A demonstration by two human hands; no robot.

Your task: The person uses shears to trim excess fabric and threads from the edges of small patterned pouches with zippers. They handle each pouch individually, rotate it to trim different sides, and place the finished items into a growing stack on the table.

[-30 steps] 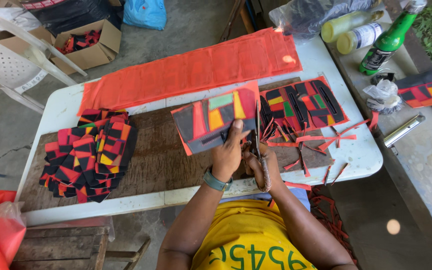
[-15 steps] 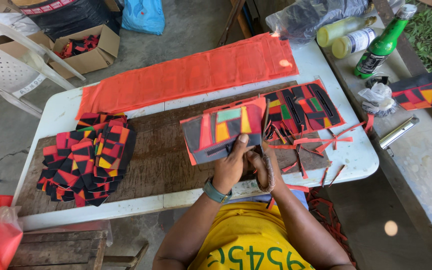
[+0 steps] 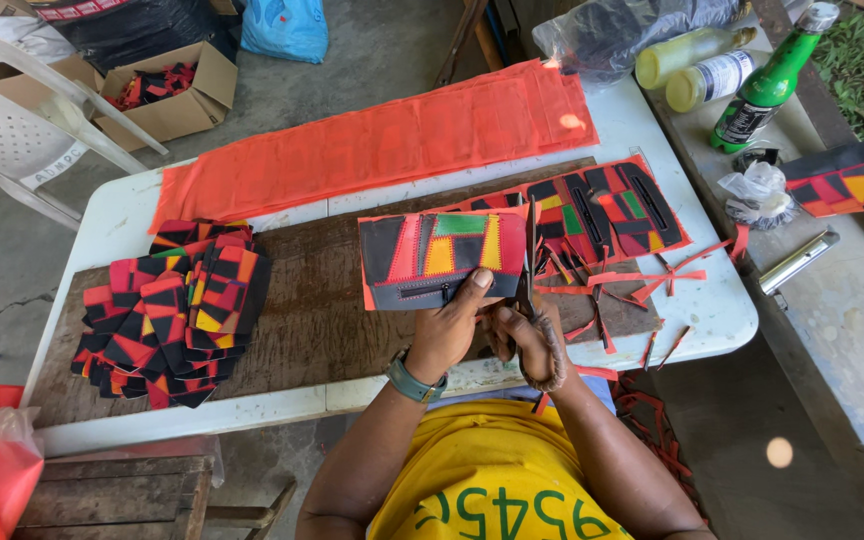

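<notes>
The scissors (image 3: 530,262) show only as a thin dark line beside the patchwork pouch (image 3: 442,258); their handles are buried in the right hand (image 3: 527,335), so how far the blades gape cannot be told. The left hand (image 3: 449,325) covers the pouch's lower edge right of its zip. Right of the pouch, the second patchwork piece (image 3: 847,180) is cut off by the frame's edge. Left of the pouch, the cardboard box (image 3: 167,95) holds small red and black bits, possibly scraps, too small to tell.

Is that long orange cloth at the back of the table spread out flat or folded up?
Spread out. The orange cloth lies flat in one long strip along the far edge of the white table, its full length showing.
</notes>
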